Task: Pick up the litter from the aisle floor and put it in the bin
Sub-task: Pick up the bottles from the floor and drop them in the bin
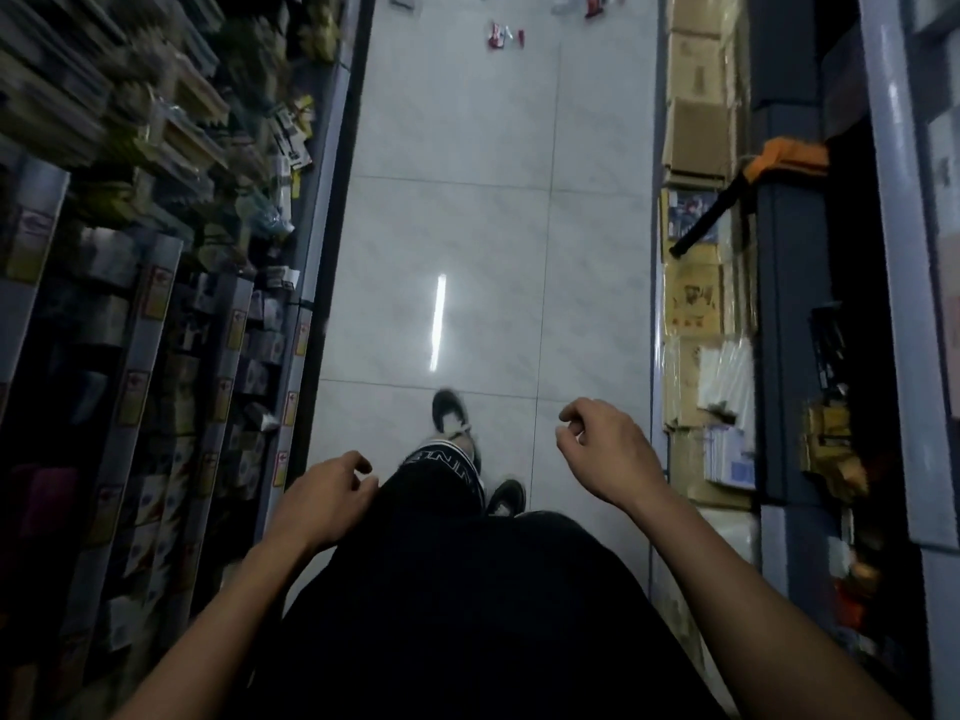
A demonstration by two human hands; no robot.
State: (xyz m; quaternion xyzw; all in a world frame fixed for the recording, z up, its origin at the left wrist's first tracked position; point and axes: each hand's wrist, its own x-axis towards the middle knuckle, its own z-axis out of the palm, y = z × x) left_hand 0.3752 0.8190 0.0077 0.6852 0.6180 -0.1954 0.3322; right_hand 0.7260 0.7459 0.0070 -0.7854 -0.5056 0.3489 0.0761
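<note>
Walking toward red-and-white wrappers far up the tiled floor beyond the shoes; left hand and right hand loosely curled, empty; best to close in before crouching; bin unseen

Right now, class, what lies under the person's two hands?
Bare pale floor tile lies below the right hand; black clothing and a shelf edge below the left hand. No litter. The body hides the floor nearest it.
</note>
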